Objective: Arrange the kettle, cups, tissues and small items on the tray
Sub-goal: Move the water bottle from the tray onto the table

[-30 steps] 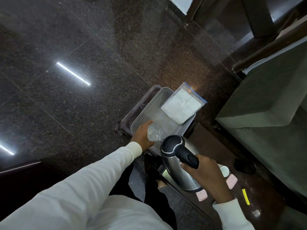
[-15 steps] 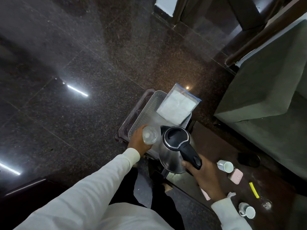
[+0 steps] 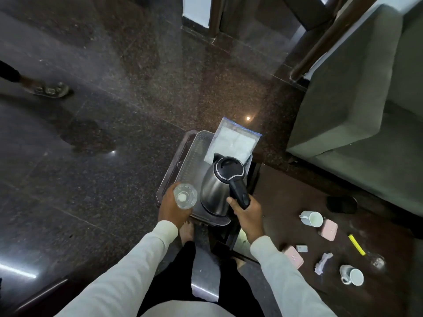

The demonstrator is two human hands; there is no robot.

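the floor [image 3: 96, 138] was dark polished granite, speckled and glossy, throwing back streaks of ceiling light, with a duller smudged patch off to the left. a grey-green sofa [image 3: 357, 115] filled the right side, and wooden posts rose against a pale wall at the top. a sandalled foot [image 3: 49, 89] of another person showed at the far left edge.

the perforated metal tray [image 3: 194, 156] sat on a small dark stand beside a low brown table [image 3: 297, 202]. on the tray's far end lay the tissues [image 3: 232, 143] in a clear zip bag, overhanging the rim. the steel kettle [image 3: 219, 188] stood on the tray's near right corner, upright, just in front of the tissues. the right hand [image 3: 246, 212] was wrapped closed around the kettle's black handle. the left hand [image 3: 172, 208] gripped a clear glass [image 3: 185, 196] from the side, fingers curled about it, at the tray's near left edge just beside the kettle; whether the glass rested on the tray could not be told.

on the table, well apart from the tray, lay two white cups [image 3: 312, 218], one near the sofa and one [image 3: 352, 276] on its side at the near edge, two pink boxes [image 3: 328, 229] [image 3: 294, 256], a yellow stick [image 3: 356, 244], a crumpled wrapper [image 3: 322, 263] and a small sachet [image 3: 302, 248].
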